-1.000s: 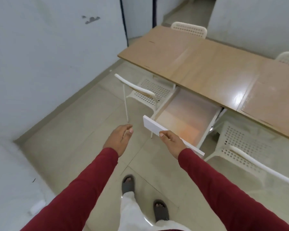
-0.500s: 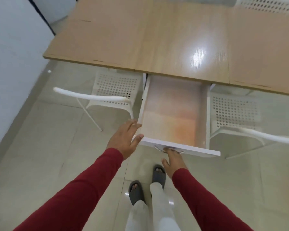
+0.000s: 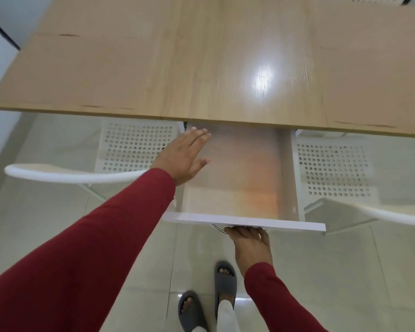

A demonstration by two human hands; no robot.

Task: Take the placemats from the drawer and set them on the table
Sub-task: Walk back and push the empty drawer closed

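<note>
While the drawer stands pulled out from under the near edge of the table at frame centre, the left hand reaches in over its left wall with fingers straight and together, palm down, holding nothing. The right hand, lower centre, has its fingers curled up under the white drawer front around the metal handle, gripping it. Inside the drawer lies a pale, frosted sheet with an orange tinge toward its near right part; this is most likely the placemats, though whether it is one mat or a stack cannot be told. The mats fill the drawer floor, their long axis running from the drawer front back toward the table, away from the person. They lie directly beneath and to the right of the left hand, which is plainly the nearer one; the right hand sits outside and below the front panel, apart from them. The coming move probably calls for the left fingertips to drop onto the mats' far left part and catch an edge. White perforated chairs flank the drawer.
</note>
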